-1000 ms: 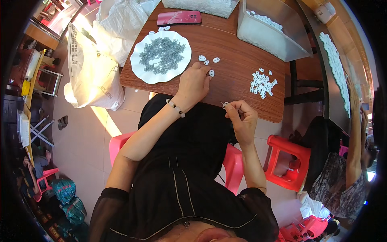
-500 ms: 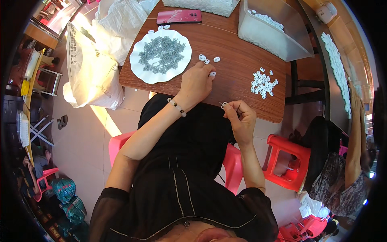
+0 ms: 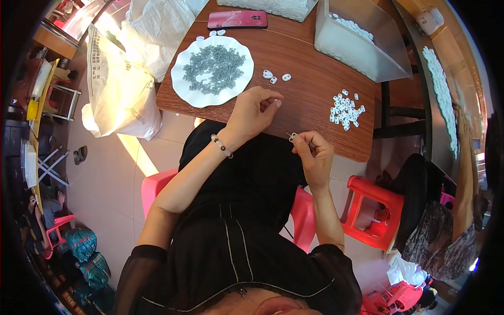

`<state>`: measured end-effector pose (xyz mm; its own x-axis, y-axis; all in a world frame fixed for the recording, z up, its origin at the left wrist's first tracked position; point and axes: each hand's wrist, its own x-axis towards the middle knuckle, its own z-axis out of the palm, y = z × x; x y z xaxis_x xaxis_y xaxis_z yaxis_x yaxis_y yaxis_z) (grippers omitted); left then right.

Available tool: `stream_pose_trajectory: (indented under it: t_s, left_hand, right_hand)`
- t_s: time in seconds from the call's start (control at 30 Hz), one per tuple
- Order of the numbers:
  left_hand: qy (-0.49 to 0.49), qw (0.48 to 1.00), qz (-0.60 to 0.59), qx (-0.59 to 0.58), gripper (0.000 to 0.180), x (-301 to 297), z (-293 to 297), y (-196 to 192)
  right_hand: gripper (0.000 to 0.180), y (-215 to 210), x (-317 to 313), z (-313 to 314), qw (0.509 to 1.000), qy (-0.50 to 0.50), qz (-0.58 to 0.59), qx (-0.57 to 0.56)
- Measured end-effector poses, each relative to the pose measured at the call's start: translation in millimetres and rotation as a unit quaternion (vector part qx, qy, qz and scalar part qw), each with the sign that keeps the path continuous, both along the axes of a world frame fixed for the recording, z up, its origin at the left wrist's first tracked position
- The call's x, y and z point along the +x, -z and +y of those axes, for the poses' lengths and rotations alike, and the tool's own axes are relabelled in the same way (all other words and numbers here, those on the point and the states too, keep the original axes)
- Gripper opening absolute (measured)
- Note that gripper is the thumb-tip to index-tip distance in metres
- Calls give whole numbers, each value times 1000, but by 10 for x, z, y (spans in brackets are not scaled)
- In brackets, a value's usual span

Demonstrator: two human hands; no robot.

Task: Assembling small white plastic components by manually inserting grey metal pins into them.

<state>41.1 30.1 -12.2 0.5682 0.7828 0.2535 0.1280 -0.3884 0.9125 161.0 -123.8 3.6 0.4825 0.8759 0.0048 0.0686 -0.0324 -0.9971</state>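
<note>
My left hand, a beaded bracelet at its wrist, hovers over the table's near edge, right of the plate. Its thumb and forefinger are pinched on a small white plastic piece, mostly covered by the fingertips. By the same edge, further right, my right hand pinches another two-holed white piece with a thin metal screw sticking out toward the left. A wavy-rimmed white plate carries a heap of small grey screws. A few loose white pieces lie beyond my left hand.
A pile of white pieces lies at the table's right. Behind it stands a translucent bin with more inside. A pink phone lies at the back. White sacks stand left; a red stool and another person's arm are right.
My left hand has drawn back from the loose white pieces toward me, its fingers turning to the right with the piece. My right hand has stayed nearly still.
</note>
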Motion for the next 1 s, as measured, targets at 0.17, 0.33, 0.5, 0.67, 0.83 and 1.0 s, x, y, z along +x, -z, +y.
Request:
stream_pose_trajectory:
  t_s: [0.17,0.33,0.5,0.67,0.83,1.0]
  left_hand:
    - [34,999,29,-12,18,-66,22,-55]
    - [61,993,75,60,20,-47,58,-42]
    - [23,994,101,-41,18,-22,24,-79]
    - [76,921,-76,-376,26,-141,-117,-104]
    - [105,844,-135,-509,30,-282,-233,-89]
    - [124,819,-164,-536,29,-341,-290,-78]
  right_hand:
    - [11,3,25,9,1000,-1,6,8]
    - [11,59,27,1,1000,3,11,10]
    - [11,5,41,-10,1000,7,13,6]
    - [12,-86,60,-17,1000,-3,7,15]
    - [13,-202,46,35,1000,-18,-8,6]
    - [14,-265,13,94,999,-32,-11,-1]
